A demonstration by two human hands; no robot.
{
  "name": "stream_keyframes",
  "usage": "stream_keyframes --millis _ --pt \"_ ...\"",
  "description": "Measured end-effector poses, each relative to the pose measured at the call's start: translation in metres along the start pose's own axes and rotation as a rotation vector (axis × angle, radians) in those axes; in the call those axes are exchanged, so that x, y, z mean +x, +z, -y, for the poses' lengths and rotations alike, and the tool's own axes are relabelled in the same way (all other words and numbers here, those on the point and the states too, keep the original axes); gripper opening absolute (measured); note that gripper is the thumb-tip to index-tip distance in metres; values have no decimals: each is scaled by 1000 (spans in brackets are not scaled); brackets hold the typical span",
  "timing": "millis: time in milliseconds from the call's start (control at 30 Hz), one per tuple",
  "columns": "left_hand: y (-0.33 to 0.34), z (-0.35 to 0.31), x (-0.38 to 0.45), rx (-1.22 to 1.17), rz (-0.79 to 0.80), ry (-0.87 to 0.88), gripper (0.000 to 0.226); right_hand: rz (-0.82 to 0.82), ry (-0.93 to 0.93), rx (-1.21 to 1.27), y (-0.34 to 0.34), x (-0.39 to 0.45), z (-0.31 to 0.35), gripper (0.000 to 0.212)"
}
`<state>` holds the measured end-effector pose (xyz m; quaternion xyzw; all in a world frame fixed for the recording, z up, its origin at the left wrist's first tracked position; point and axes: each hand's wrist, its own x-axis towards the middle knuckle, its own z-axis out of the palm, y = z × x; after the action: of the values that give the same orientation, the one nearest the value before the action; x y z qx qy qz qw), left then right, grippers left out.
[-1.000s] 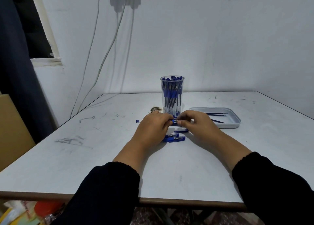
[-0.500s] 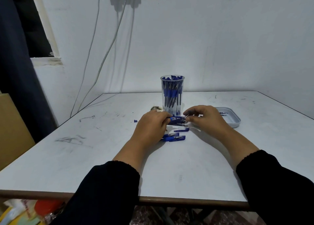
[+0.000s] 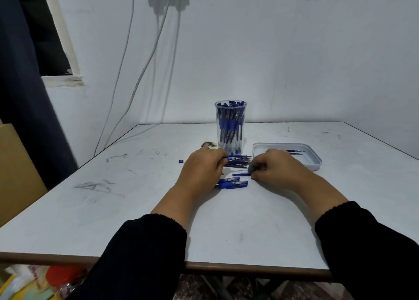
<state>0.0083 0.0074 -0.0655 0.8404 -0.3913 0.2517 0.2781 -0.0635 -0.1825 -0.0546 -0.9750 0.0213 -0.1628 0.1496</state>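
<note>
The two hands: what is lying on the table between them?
In the head view, a bundle of blue pen parts sticks out from the left hand toward the right hand; just nearer the camera lies a single blue piece.

Dim, cool light falls from above. The white wall (image 3: 294, 61) and table (image 3: 136, 209) read bluish-grey, with no glare. Soft shadows lie under both forearms and beside the cup (image 3: 230, 127). The right hand (image 3: 278, 167) is blurred at its fingertips. Wide-angle bending curves the table's edges, and the sleeves (image 3: 140, 261) go almost black.
</note>
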Motion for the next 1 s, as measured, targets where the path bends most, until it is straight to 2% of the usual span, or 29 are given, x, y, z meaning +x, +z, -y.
stream_keyframes --millis 533,767,900,1000 --pt "-2 -2 -1 13 0 0 23 -40 7 23 0 2 -4 10" --pt "2 1 1 35 24 37 21 -272 -194 106 6 5 3 12" --pt "4 2 1 21 41 52 20 -281 -235 123 13 9 3 10" --pt "2 2 1 23 32 57 20 -279 -187 115 12 9 1 9"
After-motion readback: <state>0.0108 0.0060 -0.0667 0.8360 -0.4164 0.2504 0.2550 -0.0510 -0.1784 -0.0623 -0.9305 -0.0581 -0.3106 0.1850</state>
